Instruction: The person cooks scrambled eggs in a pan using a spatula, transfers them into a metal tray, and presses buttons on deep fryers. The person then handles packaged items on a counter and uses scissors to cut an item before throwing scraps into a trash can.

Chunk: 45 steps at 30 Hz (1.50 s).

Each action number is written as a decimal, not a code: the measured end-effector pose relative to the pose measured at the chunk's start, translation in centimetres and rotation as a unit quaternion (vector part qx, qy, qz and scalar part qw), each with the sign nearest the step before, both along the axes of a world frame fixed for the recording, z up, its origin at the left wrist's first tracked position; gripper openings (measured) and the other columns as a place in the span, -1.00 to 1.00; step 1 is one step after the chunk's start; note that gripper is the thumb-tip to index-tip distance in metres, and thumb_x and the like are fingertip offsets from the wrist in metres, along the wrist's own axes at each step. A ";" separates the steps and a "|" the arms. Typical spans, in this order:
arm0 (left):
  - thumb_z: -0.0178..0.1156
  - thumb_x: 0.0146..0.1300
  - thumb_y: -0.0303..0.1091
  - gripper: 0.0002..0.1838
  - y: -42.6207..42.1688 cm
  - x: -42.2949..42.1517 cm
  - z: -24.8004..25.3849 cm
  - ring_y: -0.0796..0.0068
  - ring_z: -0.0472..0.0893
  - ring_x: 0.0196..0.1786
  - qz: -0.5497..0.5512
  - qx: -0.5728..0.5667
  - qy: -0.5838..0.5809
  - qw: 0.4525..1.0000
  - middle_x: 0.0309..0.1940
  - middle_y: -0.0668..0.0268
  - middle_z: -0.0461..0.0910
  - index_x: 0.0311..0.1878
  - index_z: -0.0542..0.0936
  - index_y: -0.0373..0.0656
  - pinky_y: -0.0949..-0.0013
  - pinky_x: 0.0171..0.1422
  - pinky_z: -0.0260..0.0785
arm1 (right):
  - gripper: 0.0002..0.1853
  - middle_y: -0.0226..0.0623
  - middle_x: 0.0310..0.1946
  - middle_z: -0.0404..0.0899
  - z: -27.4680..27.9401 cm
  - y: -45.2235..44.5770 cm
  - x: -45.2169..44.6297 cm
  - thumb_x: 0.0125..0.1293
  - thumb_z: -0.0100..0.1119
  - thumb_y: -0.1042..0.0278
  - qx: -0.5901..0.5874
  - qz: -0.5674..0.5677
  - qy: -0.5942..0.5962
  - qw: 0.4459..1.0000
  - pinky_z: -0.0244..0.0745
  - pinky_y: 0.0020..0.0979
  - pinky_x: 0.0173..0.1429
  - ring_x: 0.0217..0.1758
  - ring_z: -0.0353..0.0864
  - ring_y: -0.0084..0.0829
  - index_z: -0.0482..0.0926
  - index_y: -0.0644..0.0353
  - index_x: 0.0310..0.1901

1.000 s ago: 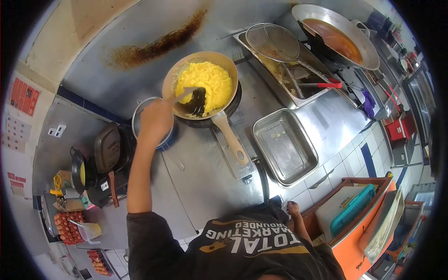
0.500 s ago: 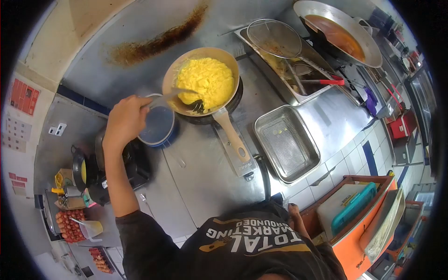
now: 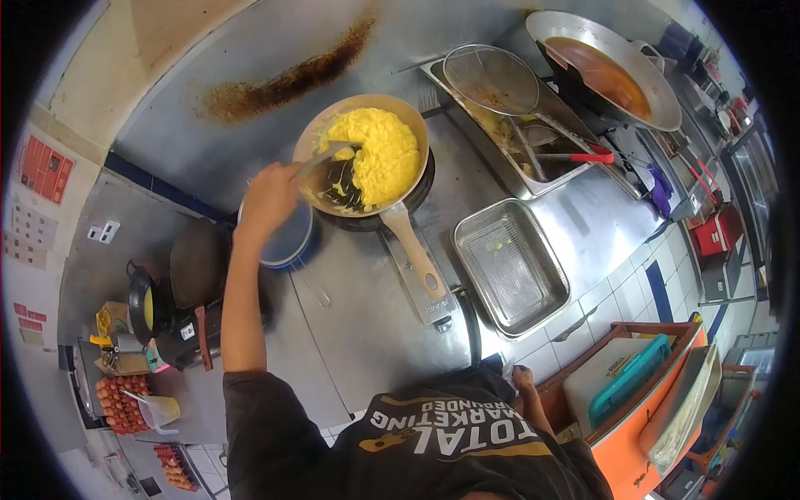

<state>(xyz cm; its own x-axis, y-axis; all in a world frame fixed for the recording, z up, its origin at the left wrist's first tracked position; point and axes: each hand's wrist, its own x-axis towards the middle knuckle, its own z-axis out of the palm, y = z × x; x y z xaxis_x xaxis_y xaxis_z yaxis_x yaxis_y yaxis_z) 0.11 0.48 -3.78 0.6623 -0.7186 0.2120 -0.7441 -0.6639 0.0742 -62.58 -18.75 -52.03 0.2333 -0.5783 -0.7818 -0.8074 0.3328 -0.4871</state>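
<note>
My left hand (image 3: 271, 198) is closed around the handle of a grey spatula (image 3: 319, 160) and reaches over the left rim of a frying pan (image 3: 307, 137). Soft yellow scrambled eggs (image 3: 387, 162) are bunched on the pan's far and right side, touching the spatula's tip. Dark pan surface with egg smears shows at the lower left. The pan sits on a portable burner (image 3: 427, 304), its beige handle (image 3: 408, 242) pointing toward me. Down by my right side, my right hand (image 3: 523, 379) is away from the pan; its fingers are too small and unclear to read.
A lidded blue-rimmed tub (image 3: 287, 237) stands left of the pan. To the right are a wire-mesh tray (image 3: 510, 267), a steel pan with a strainer (image 3: 492, 79) and red-handled tongs (image 3: 575, 157), and a wok of reddish-brown liquid (image 3: 600, 71). Egg trays (image 3: 121, 404) sit lower left.
My left hand has moved right and slightly inward with the spatula. The eggs are pushed up and right, baring more dark pan surface at the lower left.
</note>
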 end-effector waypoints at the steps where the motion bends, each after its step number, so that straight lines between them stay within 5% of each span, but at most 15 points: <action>1: 0.11 0.30 -0.40 -0.71 0.7 -0.6 1.3 -0.16 0.62 -0.04 -0.001 -0.011 0.025 1.000 -0.16 -0.09 0.65 0.05 0.68 -0.14 -0.04 0.06 0.46 | -0.59 -0.16 -0.32 0.69 -0.9 0.4 -0.8 0.38 0.03 0.18 -0.030 0.012 0.031 0.999 0.53 -0.32 -0.14 -0.23 0.64 -0.40 0.69 0.39 -0.08; 5: 0.09 0.32 -0.39 -0.75 2.6 -2.2 5.8 -0.26 0.60 -0.08 0.066 -0.024 0.080 0.994 -0.26 -0.18 0.62 -0.06 0.69 -0.25 -0.05 0.05 0.45 | -0.56 -0.04 -0.23 0.74 -1.2 1.8 -1.7 0.36 0.10 0.14 -0.059 0.019 0.050 0.997 0.56 -0.19 -0.01 -0.16 0.72 -0.22 0.66 0.41 -0.01; 9: 0.08 0.33 -0.38 -0.73 2.5 2.5 3.1 -0.20 0.66 -0.14 0.095 -0.007 0.009 0.995 -0.26 -0.16 0.65 -0.12 0.68 -0.35 0.07 -0.02 0.46 | -0.55 -0.02 -0.22 0.74 -5.1 1.8 -2.9 0.36 0.08 0.13 -0.033 -0.004 -0.021 0.999 0.55 -0.21 0.00 -0.12 0.72 -0.22 0.66 0.41 0.00; 13: 0.07 0.29 -0.37 -0.74 -1.2 7.0 0.3 -0.16 0.67 -0.13 0.137 0.006 0.130 0.982 -0.29 -0.17 0.64 -0.14 0.68 -0.30 0.02 -0.01 0.47 | -0.55 -0.03 -0.23 0.73 -9.2 1.4 -4.4 0.36 0.08 0.15 -0.057 0.003 -0.059 0.997 0.54 -0.23 0.00 -0.13 0.70 -0.23 0.65 0.44 -0.01; 14: 0.07 0.26 -0.35 -0.75 -2.1 7.4 0.1 -0.13 0.68 -0.09 0.122 0.024 0.200 0.972 -0.26 -0.18 0.62 -0.15 0.68 -0.25 -0.02 0.04 0.46 | -0.55 -0.03 -0.23 0.73 -7.8 1.2 -3.9 0.36 0.08 0.15 -0.060 0.002 -0.059 0.996 0.54 -0.23 0.00 -0.13 0.70 -0.23 0.65 0.44 -0.01; 19: 0.06 0.31 -0.41 -0.72 -3.6 4.9 -0.6 -0.16 0.66 -0.19 -0.054 -0.046 0.142 0.987 -0.27 -0.13 0.66 -0.03 0.67 -0.30 0.07 -0.06 0.49 | -0.53 -0.09 -0.29 0.71 2.6 1.3 0.2 0.37 0.09 0.14 0.005 -0.050 -0.008 0.999 0.54 -0.27 -0.09 -0.20 0.67 -0.30 0.64 0.48 -0.01; 23: 0.11 0.30 -0.40 -0.71 -2.3 0.4 1.1 -0.17 0.62 -0.20 -0.110 -0.009 0.060 0.992 -0.25 -0.08 0.65 0.02 0.68 -0.22 0.04 -0.08 0.46 | -0.55 -0.14 -0.31 0.71 -1.3 1.2 -1.8 0.38 0.08 0.15 -0.009 -0.011 0.003 1.000 0.54 -0.28 -0.12 -0.22 0.66 -0.34 0.65 0.45 0.00; 31: 0.19 0.24 -0.43 -0.70 3.2 -10.8 8.9 -0.11 0.62 -0.19 -0.020 0.075 0.030 0.997 -0.27 -0.01 0.61 0.05 0.68 -0.09 -0.04 -0.08 0.46 | -0.61 -0.23 -0.32 0.67 -0.7 1.0 -0.8 0.38 0.08 0.19 -0.008 -0.034 -0.023 0.999 0.51 -0.32 -0.23 -0.28 0.61 -0.40 0.66 0.40 -0.05; 34: 0.19 0.23 -0.43 -0.72 3.2 -11.1 6.3 -0.09 0.64 -0.18 -0.014 0.113 0.022 0.993 -0.26 -0.01 0.61 0.01 0.67 -0.14 -0.04 -0.08 0.47 | -0.64 -0.27 -0.34 0.65 3.2 0.9 0.4 0.38 0.09 0.20 0.005 -0.021 -0.048 0.999 0.49 -0.33 -0.27 -0.30 0.58 -0.43 0.67 0.37 -0.07; 39: 0.15 0.19 -0.46 -0.77 0.9 -6.8 -0.9 -0.11 0.66 -0.19 0.021 0.039 -0.032 0.998 -0.28 -0.04 0.62 -0.10 0.68 -0.18 -0.06 -0.09 0.50 | -0.66 -0.30 -0.37 0.64 2.1 0.3 0.7 0.37 0.11 0.21 0.015 -0.046 -0.065 0.997 0.46 -0.36 -0.31 -0.36 0.56 -0.47 0.67 0.35 -0.11; 45: 0.10 0.22 -0.46 -0.78 2.9 -3.7 1.7 -0.18 0.65 -0.12 0.006 -0.069 0.031 0.997 -0.22 -0.09 0.66 -0.17 0.70 -0.25 -0.04 -0.02 0.51 | -0.62 -0.25 -0.39 0.64 4.3 -0.3 1.2 0.36 0.10 0.14 0.033 -0.044 -0.039 0.998 0.48 -0.31 -0.34 -0.40 0.60 -0.39 0.68 0.35 -0.15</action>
<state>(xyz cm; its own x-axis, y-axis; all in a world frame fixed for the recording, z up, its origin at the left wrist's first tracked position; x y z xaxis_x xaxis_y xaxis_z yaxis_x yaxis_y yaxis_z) -3.59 3.38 -2.13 0.6851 -0.6778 0.2668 -0.7277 -0.6530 0.2098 -61.39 -19.00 -47.72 0.2453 -0.5476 -0.7999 -0.7342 0.4338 -0.5222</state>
